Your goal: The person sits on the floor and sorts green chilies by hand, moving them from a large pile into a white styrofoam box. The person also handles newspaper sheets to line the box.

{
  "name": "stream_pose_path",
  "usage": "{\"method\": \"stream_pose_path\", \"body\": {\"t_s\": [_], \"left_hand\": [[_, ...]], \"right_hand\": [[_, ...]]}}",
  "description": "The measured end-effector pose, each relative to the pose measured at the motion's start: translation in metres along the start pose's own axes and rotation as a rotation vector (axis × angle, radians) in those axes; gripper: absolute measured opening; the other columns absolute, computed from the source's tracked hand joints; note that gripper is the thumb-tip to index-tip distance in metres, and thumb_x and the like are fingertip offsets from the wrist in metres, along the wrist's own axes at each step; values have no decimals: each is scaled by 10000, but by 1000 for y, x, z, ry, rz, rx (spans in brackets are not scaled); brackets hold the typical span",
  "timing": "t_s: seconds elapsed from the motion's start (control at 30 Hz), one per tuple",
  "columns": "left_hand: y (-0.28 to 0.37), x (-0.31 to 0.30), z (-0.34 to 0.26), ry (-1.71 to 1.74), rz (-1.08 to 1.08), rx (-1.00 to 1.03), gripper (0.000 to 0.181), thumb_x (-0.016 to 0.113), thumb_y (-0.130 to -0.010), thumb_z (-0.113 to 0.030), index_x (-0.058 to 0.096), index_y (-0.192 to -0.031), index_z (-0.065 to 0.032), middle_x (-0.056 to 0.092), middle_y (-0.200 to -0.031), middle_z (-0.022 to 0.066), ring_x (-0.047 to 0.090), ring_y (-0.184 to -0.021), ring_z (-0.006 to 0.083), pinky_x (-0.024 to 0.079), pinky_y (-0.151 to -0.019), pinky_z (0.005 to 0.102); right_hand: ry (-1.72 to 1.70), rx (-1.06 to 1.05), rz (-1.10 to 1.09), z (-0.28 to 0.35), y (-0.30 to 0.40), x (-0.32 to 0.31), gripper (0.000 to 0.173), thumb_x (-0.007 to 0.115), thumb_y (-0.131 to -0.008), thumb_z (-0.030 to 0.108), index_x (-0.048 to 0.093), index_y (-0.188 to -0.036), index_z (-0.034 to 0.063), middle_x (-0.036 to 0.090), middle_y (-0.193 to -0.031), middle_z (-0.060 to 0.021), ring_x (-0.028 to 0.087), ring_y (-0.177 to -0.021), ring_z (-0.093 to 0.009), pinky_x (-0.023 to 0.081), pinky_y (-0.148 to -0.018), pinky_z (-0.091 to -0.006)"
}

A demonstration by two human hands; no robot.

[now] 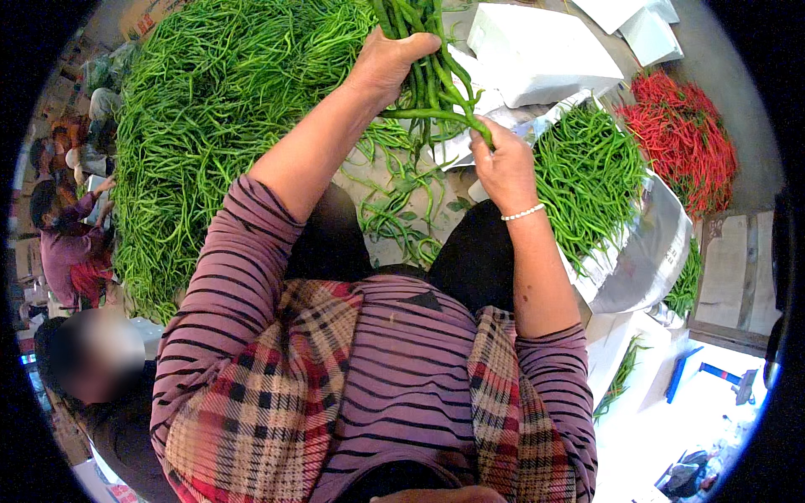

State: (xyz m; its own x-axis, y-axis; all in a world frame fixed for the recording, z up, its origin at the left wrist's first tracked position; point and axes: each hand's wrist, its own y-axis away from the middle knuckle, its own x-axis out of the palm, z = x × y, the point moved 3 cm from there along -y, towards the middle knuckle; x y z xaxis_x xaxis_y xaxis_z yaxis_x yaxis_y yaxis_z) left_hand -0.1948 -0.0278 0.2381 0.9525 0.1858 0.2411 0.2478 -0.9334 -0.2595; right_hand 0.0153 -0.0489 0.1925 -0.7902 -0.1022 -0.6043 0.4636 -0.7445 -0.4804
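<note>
My left hand (393, 60) is closed around a bunch of long green chili peppers (431, 82), held up at the top centre of the head view. To its right, my right hand (503, 160) pinches the end of one green pepper (481, 131) between thumb and fingers, at the lower edge of the bunch. A large heap of green chili peppers (207, 100) lies on the left. On the right, a lined white foam box (591, 100) holds more green peppers (585, 176). Loose peppers and leaves (402, 214) lie on the floor between my knees.
White foam pieces (541, 56) stand at the top right, beside a pile of red chili peppers (682, 138). Silvery liner (654, 251) hangs over the box's near side. A blue-and-grey object (685, 374) is at the lower right. Several people (72, 239) are beyond the heap at left.
</note>
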Motion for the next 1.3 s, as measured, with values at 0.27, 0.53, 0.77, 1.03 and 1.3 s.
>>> {"method": "stream_pose_path", "body": {"t_s": [0.27,0.53,0.77,1.03,1.3], "left_hand": [[-35,15,-7,306,-188,-81,318,569,-861,-247,592,-1033,20,656,-890,101,640,-777,219,528,-704,362],[-43,67,-8,493,-283,-85,216,638,-781,-202,572,-913,-44,640,-860,100,626,-793,265,531,-782,441],[-7,99,-2,466,-301,-223,178,570,-829,-193,572,-917,-39,600,-835,100,605,-749,247,534,-699,400],[-6,111,29,703,-180,-277,168,579,-808,-177,577,-884,-28,617,-788,106,625,-674,249,554,-656,411],[-41,51,59,751,-392,-300,231,588,-794,-261,589,-939,-81,639,-946,125,623,-848,315,517,-814,517]], "right_hand": [[-603,552,-240,-42,47,-59,213,527,-947,181,626,-1013,4,514,-613,-8,403,-486,-58,330,-411,-235],[-1086,494,-488,-10,50,-38,291,489,-964,223,571,-1121,-8,602,-935,-104,412,-501,-77,312,-433,-204],[113,302,-195,-6,32,-59,740,781,-682,293,459,-1290,20,588,-1188,-193,573,-1068,-367,474,-878,-406],[193,127,-208,-34,48,-62,293,610,-806,114,578,-1092,58,639,-847,-212,615,-784,-407,475,-683,-479],[308,207,-63,-78,117,-110,174,573,-859,136,619,-985,25,634,-814,-217,624,-754,-362,482,-672,-431]]}}
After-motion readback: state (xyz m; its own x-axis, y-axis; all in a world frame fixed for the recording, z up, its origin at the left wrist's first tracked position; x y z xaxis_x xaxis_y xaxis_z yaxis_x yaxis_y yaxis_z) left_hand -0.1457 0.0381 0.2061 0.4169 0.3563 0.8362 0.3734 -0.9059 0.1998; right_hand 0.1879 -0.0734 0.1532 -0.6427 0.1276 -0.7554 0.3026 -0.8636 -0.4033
